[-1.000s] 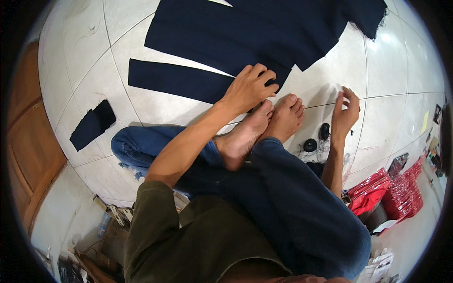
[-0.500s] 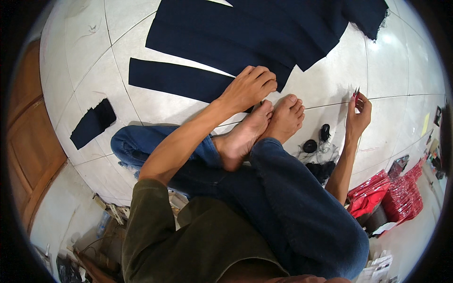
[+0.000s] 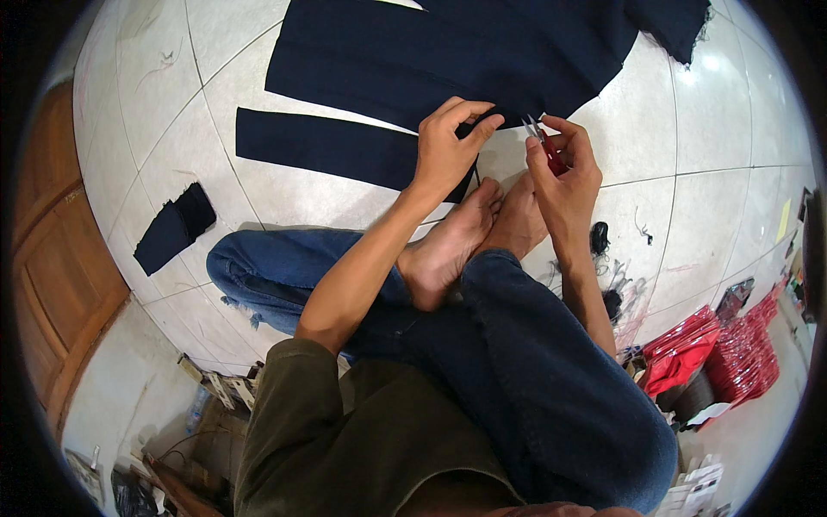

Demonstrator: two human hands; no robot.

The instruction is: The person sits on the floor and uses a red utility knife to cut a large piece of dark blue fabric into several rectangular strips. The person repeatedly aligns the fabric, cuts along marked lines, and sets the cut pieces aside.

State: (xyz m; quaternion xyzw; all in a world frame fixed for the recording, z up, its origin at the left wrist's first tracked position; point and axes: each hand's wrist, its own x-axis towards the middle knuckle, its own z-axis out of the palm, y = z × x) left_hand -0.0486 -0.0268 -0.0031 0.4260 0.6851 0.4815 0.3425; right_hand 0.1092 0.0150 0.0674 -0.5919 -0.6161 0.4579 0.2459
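Observation:
My left hand (image 3: pixel 448 146) is over the near edge of a large navy cloth (image 3: pixel 413 60). Its thumb and forefinger come close together at that edge, seemingly pinching it; the exact contact is hard to see. Red-handled thread snips (image 3: pixel 551 153) are in my right hand (image 3: pixel 568 168), their pointed metal blades apart and directed toward the cloth edge. Beneath my left wrist lies a long navy strip (image 3: pixel 327 146), separated from the large piece by a narrow wedge of tile.
A small navy scrap (image 3: pixel 175 228) lies on the tiles at left. Black thread bundles (image 3: pixel 600 239) and loose threads sit right of my bare feet (image 3: pixel 439 250). Red plastic-wrapped packages (image 3: pixel 689 353) are at lower right, a wooden door (image 3: pixel 65 258) at far left.
My right hand has swung in from the right with the snips to the cloth edge. My left hand has turned, thumb now showing, and the cloth's near corner has shifted away from my feet.

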